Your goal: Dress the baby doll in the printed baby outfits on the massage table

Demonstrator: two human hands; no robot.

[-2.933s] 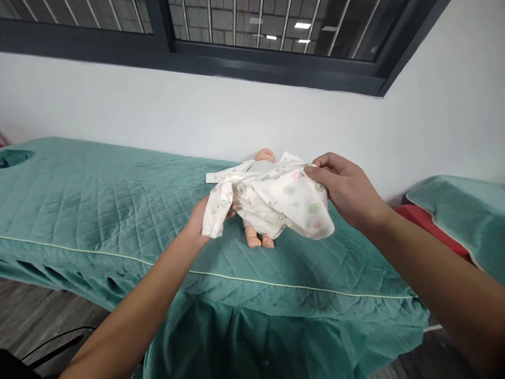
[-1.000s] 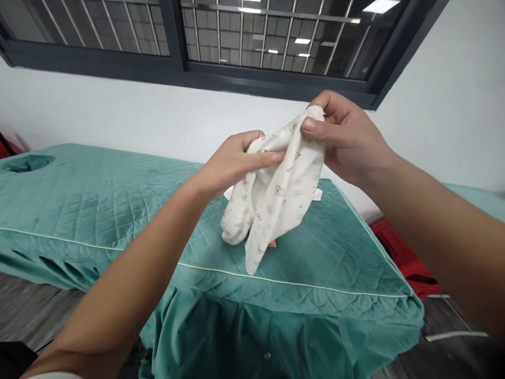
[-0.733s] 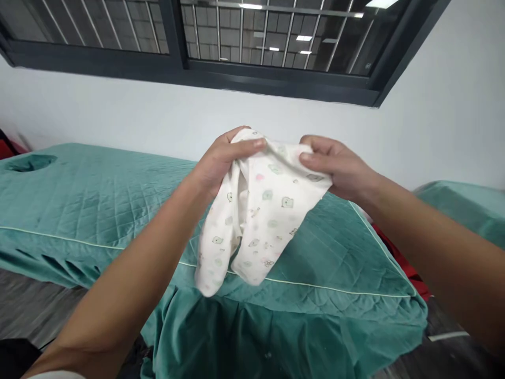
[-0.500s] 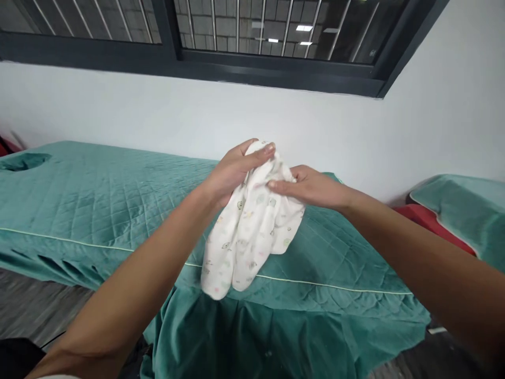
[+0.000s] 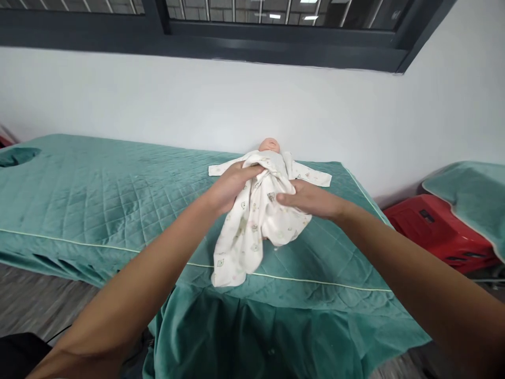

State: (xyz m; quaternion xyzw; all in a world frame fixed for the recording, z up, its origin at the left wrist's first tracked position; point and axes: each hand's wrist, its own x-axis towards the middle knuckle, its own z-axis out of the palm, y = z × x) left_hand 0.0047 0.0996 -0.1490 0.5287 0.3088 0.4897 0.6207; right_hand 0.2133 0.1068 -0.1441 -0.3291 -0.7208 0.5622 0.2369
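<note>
A baby doll (image 5: 270, 145) lies on its back on the green bed, its head toward the wall. It wears a white printed top (image 5: 311, 172) with both sleeves spread outward. Over its lower body I hold small white baby pants (image 5: 240, 242) with a pastel animal print, bunched at the upper end, the legs hanging toward me. My left hand (image 5: 235, 183) grips the gathered upper edge, thumb on top. On the other side my right hand (image 5: 310, 198) pinches the cloth, its fingers hidden beneath. Most of the doll's body and legs is covered by the cloth.
The quilted green bed (image 5: 118, 195) has a face hole (image 5: 19, 156) at its left end and a skirt hanging in front. Behind it rises a white wall (image 5: 158, 100) under a dark window frame (image 5: 276, 50). Red cases (image 5: 437, 229) stand at the right, partly under green cloth.
The pants have come down and spread at the upper end, showing the doll's head and sleeves behind them. Both hands keep their hold. The view has tilted down slightly.
</note>
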